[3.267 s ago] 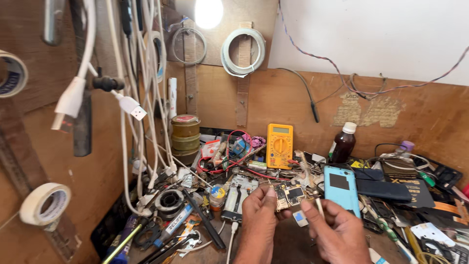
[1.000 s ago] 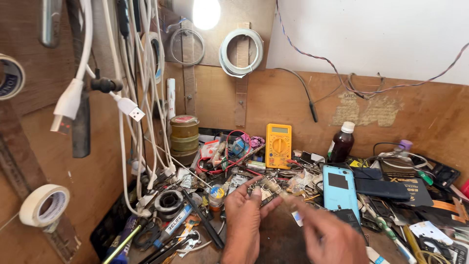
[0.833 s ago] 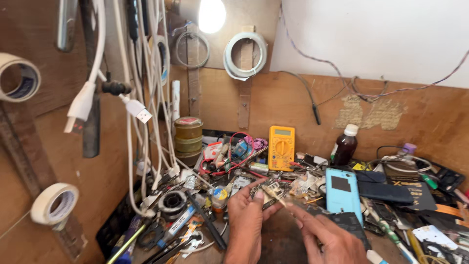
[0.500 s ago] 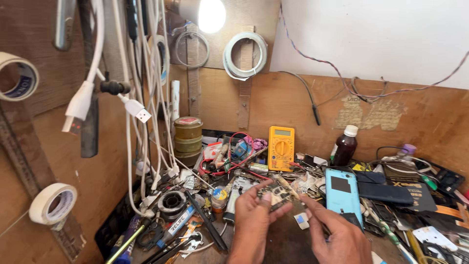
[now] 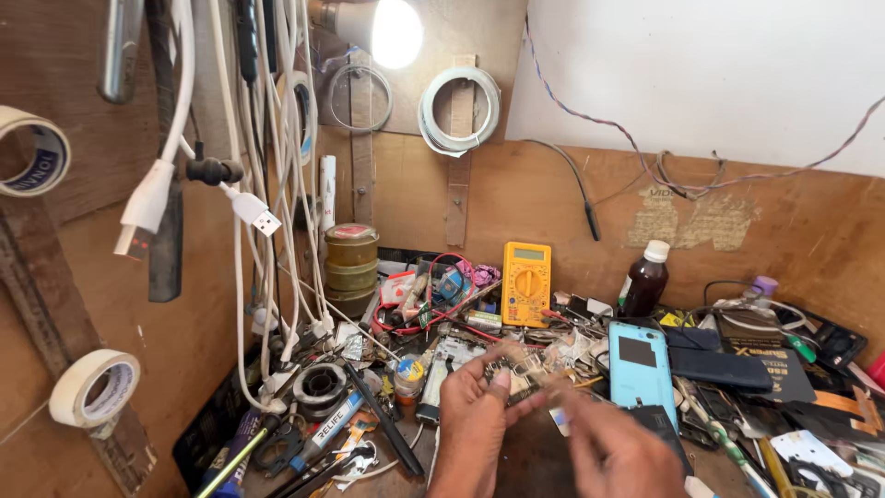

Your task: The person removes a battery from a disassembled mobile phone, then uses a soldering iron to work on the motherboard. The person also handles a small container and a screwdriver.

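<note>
Since half a second ago the right hand (image 5: 619, 454) is blurred and drawn back lower right, its grip unreadable, while the small circuit board (image 5: 513, 376) is pinched in the left hand (image 5: 472, 417), the nearer one, above the tabletop (image 5: 530, 461).

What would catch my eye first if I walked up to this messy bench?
Probably the glowing lamp high on the wall, then the yellow meter leaning at the back of the bench. Below, the left hand pinches a small circuit board, with the blurred right hand beside it and a light blue phone just right.
</note>
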Tool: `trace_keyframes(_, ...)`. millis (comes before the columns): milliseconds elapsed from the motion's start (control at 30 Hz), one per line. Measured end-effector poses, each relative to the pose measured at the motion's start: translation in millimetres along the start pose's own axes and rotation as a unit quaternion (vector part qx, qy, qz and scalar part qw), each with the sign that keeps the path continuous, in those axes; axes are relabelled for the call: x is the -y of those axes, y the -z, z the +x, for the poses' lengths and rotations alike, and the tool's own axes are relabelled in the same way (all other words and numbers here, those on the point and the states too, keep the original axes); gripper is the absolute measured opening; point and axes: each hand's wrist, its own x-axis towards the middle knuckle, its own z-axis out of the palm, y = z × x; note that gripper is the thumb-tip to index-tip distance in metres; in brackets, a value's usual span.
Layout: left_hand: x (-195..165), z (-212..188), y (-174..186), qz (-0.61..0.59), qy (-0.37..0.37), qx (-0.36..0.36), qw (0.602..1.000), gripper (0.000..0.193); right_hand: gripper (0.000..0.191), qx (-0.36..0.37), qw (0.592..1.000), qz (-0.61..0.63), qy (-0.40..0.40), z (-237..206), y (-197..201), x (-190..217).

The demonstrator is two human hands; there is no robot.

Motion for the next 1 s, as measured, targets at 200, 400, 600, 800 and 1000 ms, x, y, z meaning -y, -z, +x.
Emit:
trace_keyframes(200,-3.0,1.2,-1.9,-0.013,0.009,-0.007,1.0,0.034,0.045,0.009,1.0,-0.013,-0.001,1.3,-0.5,2.1)
trace_keyframes(400,3.2,4.0,4.6,-0.007,0.004,-0.018,1.0,0.035,0.045,-0.004,0.999,0.01,0.032,0.8,-2.5,-1.4)
trace_keyframes(600,0.1,4.8,6.1,-0.005,-0.017,-0.021,1.0,0.034,0.044,0.027,0.999,0.005,-0.021,-1.1,-0.4,4.4)
trace_keyframes(800,-14.2,-0.5,0.0,-0.014,0.002,-0.063,0.998,0.033,0.046,0.017,0.999,-0.001,0.03,-2.4,3.4,13.1)
trace_keyframes(1000,-14.6,-0.8,3.2,-0.059,-0.02,-0.073,0.995,0.033,0.044,0.038,0.999,-0.014,0.0,0.1,0.7,9.7)
